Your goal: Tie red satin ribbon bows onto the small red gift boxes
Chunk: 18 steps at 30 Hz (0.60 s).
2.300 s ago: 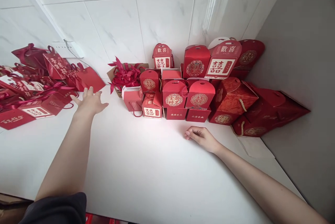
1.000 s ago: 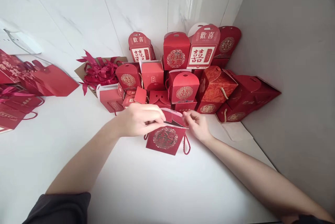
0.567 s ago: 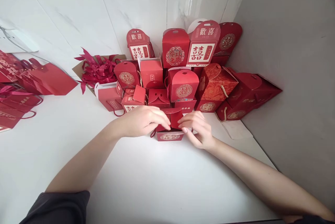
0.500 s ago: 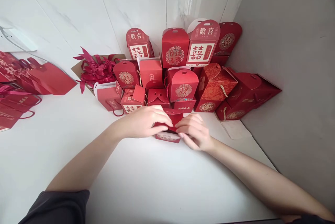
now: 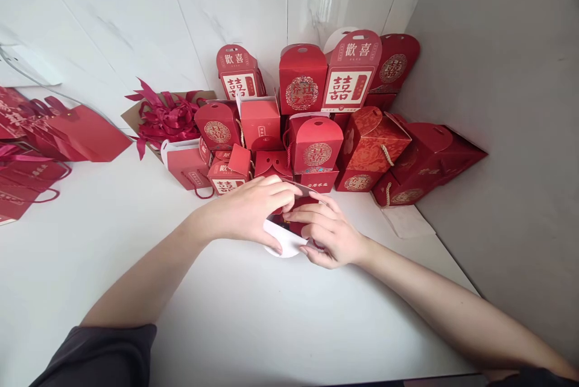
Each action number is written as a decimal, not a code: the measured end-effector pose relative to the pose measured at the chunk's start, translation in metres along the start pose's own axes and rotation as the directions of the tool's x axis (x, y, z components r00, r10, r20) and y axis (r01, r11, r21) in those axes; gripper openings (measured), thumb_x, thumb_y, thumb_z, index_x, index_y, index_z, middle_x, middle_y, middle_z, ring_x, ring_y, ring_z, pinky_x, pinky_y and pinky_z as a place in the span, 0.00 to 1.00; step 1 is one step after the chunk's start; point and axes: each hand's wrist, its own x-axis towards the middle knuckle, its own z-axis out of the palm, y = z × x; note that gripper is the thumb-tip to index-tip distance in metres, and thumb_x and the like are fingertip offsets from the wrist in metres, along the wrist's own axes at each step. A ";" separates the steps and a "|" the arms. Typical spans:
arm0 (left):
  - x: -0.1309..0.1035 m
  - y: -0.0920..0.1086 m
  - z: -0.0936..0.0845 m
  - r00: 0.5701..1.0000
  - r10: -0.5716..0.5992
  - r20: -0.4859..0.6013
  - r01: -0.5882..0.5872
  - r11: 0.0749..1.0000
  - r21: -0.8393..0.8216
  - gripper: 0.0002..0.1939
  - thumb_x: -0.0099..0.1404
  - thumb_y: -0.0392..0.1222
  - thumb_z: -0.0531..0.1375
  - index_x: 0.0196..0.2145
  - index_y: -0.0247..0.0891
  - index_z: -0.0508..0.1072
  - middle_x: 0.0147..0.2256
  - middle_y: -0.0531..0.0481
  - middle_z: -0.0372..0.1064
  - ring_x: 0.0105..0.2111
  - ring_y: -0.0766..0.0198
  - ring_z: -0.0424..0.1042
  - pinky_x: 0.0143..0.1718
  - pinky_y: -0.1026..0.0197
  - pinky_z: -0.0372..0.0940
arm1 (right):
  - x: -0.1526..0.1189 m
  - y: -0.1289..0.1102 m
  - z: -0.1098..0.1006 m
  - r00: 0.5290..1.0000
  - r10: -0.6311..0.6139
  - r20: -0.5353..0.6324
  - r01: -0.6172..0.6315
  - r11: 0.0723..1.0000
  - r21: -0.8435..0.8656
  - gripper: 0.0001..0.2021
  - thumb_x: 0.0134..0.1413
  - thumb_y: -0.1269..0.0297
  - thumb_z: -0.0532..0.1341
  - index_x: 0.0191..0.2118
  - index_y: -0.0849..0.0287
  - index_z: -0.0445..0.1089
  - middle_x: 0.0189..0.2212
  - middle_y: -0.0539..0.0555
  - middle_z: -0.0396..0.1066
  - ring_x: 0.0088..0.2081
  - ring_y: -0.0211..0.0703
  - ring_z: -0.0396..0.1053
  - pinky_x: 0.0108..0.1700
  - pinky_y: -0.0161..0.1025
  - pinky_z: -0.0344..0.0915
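Note:
A small red box (image 5: 299,226) stands open at the front of a group of red boxes, its white-lined flap (image 5: 284,241) folded out toward me. Something dark and gold shows inside, too small to name. My left hand (image 5: 253,209) is at the box's left side, fingers over the opening and thumb on the flap, closed on the box. My right hand (image 5: 332,231) grips the right side, its thumb at the flap's right corner and its other fingers at the opening.
Red gift boxes (image 5: 316,146) are stacked behind the hands, against the tiled wall. Magenta ribbons (image 5: 169,119) fill a cardboard box behind on the left. Red bags (image 5: 85,134) lie far left. A grey panel (image 5: 497,103) rises on the right.
The near flap has swung out toward me, showing its white inside, and the box opening is more exposed. Both hands have shifted slightly around the box.

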 end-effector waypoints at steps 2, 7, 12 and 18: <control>-0.004 -0.001 -0.006 0.999 -0.044 0.010 0.045 0.998 -0.036 0.21 0.51 0.56 0.68 0.32 0.40 0.65 0.47 0.47 0.68 0.42 0.56 0.69 0.34 0.60 0.61 | 0.000 -0.001 0.001 1.000 0.012 -0.006 -0.011 0.999 0.036 0.06 0.55 0.64 0.61 0.35 0.55 0.61 0.46 0.55 0.76 0.49 0.47 0.71 0.61 0.54 0.54; -0.010 -0.010 -0.016 0.987 -0.154 0.047 0.158 0.983 -0.091 0.17 0.53 0.52 0.67 0.37 0.42 0.72 0.40 0.51 0.69 0.33 0.63 0.70 0.27 0.64 0.58 | 0.007 -0.005 -0.003 0.985 0.131 0.115 -0.147 0.979 0.141 0.07 0.58 0.65 0.58 0.31 0.55 0.58 0.31 0.51 0.75 0.31 0.39 0.67 0.39 0.42 0.60; -0.007 -0.001 -0.010 0.988 -0.076 0.136 0.088 0.992 -0.085 0.09 0.54 0.49 0.67 0.33 0.45 0.78 0.35 0.56 0.73 0.28 0.67 0.69 0.25 0.64 0.56 | 0.025 -0.009 -0.027 0.889 0.215 0.404 -0.274 0.957 0.093 0.07 0.57 0.68 0.56 0.28 0.56 0.61 0.29 0.52 0.72 0.35 0.42 0.67 0.46 0.43 0.60; -0.012 0.023 0.003 0.993 -0.012 0.117 0.015 1.000 -0.026 0.07 0.58 0.42 0.63 0.23 0.43 0.76 0.21 0.56 0.71 0.22 0.67 0.66 0.23 0.62 0.52 | 0.030 -0.021 -0.036 0.820 0.159 0.550 -0.149 0.987 -0.063 0.12 0.58 0.56 0.57 0.29 0.58 0.66 0.24 0.53 0.69 0.30 0.44 0.64 0.44 0.46 0.58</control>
